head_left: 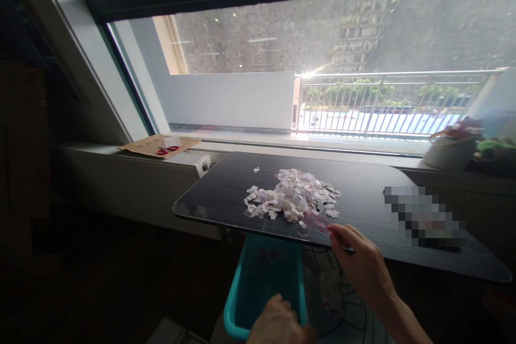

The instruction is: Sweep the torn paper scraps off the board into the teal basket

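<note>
"The right hand?"
"Pinched on a pink see-through strip, its tip at the paper scraps just beyond."
"And the left hand?"
"Curled at the teal basin; whether it grips anything cannot be told."

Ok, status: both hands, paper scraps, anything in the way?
Right hand holding pinkish translucent piece at near edge of scrap pile. Left hand at near end of teal tub, grip unclear. Pile on dark table; nothing seen blocking piece.

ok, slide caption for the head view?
Right hand holding a pinkish see-through piece at the edge of a heap of scraps on a dark table, left hand at a teal bin.
</note>
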Motion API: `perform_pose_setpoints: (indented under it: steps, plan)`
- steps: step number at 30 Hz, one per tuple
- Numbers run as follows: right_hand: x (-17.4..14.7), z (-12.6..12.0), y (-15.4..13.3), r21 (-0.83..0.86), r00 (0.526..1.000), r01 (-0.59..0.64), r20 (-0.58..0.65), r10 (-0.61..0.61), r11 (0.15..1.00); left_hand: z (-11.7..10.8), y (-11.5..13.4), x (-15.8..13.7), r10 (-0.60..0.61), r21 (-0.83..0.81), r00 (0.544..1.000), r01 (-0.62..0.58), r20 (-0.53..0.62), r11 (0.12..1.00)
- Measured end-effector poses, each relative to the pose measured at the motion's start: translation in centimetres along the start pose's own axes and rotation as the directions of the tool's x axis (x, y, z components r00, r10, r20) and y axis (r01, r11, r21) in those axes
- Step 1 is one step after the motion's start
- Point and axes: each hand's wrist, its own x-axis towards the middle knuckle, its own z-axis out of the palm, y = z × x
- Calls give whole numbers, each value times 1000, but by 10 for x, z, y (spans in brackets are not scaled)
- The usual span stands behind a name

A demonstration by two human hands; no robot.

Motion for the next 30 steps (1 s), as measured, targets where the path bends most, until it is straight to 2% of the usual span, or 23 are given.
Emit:
perform_pose_setpoints:
  steps: [8, 11, 18, 22, 26, 30]
  plan:
    - [-5, 0, -8, 48, 999, -32, 22, 30, 998, -4, 1, 0, 7, -10, 1000, -7, -5, 1000]
    - [-8, 2, -14, 92, 997, -24, 72, 18, 995, -12, 3, 0, -8, -3, 998, 8, 57, 1000]
    - [-17, -6, -6, 22, 998, -63, -20, 63, 998, -20, 3, 2, -3, -2, 991, 3, 134, 1000]
    - [-23, 1, -17, 54, 1000, -27, 1, 27, 998, -19, 6, 4, -12, -13, 989, 14, 147, 1000]
    - [-20, 10, -28, 133, 997, 48, 47, -55, 990, -22, 11, 4, -87, -36, 981, 95, 173, 995]
    - [-12, 9, -21, 101, 1000, 22, -1, -22, 995, -32, 10, 6, -48, -60, 971, 64, 234, 996]
